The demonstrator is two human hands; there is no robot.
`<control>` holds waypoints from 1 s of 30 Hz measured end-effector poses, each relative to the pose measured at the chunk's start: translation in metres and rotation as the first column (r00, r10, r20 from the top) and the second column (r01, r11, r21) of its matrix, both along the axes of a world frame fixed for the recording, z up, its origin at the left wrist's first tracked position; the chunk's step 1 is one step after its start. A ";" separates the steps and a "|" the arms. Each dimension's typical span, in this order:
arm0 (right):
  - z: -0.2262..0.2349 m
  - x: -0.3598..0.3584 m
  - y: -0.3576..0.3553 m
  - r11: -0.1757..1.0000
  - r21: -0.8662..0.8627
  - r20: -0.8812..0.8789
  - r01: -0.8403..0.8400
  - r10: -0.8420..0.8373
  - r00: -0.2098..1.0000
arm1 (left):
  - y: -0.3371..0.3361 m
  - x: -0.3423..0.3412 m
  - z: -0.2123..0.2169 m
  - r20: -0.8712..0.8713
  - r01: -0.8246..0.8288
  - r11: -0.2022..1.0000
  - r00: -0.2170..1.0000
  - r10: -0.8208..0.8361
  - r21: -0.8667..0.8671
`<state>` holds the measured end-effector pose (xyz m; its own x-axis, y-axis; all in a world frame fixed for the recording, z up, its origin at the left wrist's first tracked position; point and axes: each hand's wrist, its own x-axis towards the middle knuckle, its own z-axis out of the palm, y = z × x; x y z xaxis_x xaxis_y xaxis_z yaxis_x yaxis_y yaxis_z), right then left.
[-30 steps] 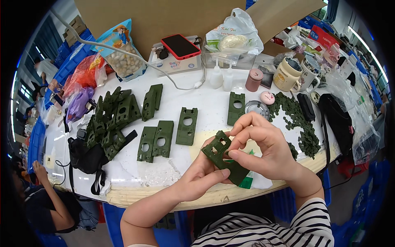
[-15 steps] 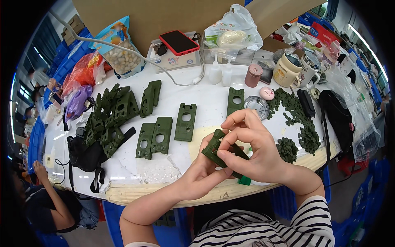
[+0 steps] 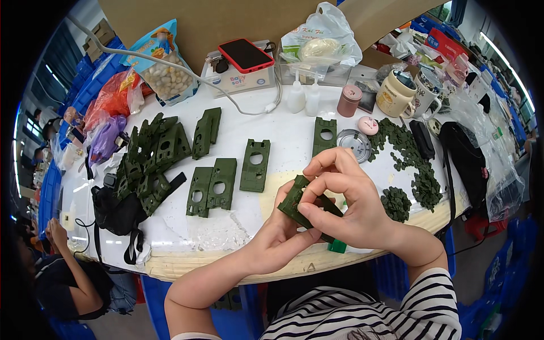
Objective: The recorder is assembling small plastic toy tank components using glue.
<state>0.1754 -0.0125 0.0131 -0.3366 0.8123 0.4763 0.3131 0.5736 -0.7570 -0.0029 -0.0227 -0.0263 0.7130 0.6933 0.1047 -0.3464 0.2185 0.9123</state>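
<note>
Over the table's front edge, my left hand grips a dark green plastic model hull part, tilted, with the thumb along its lower side. My right hand is closed in a pinch against the upper face of that part; whatever lies between thumb and forefinger is hidden. Below the hands shows a bright green piece, partly covered. Similar hull parts with round holes lie flat ahead, one pair side by side, and another stands beyond my right hand.
A heap of hull parts lies left beside a black bag. Small green pieces are scattered right, near a round metal tin. Squeeze bottles, mugs and a phone on a box stand behind. A co-worker's hand is far left.
The view has shifted very slightly. Both my hands keep nearly the same pose on the hull part. At the far left, the co-worker's hands have moved a little.
</note>
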 end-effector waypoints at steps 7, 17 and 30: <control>0.001 -0.001 0.000 1.000 0.021 0.020 0.012 -0.012 1.000 | 0.000 0.000 -0.001 -0.010 0.000 1.000 1.000 0.000 0.011; 0.004 -0.001 0.000 0.998 0.061 0.043 0.003 -0.006 0.999 | 0.000 0.000 -0.005 -0.024 -0.005 0.997 1.000 0.006 0.075; 0.012 0.018 0.007 1.000 -0.005 -0.087 -0.023 0.023 0.996 | 0.004 -0.009 0.016 -0.051 0.143 0.983 0.987 -0.149 -0.111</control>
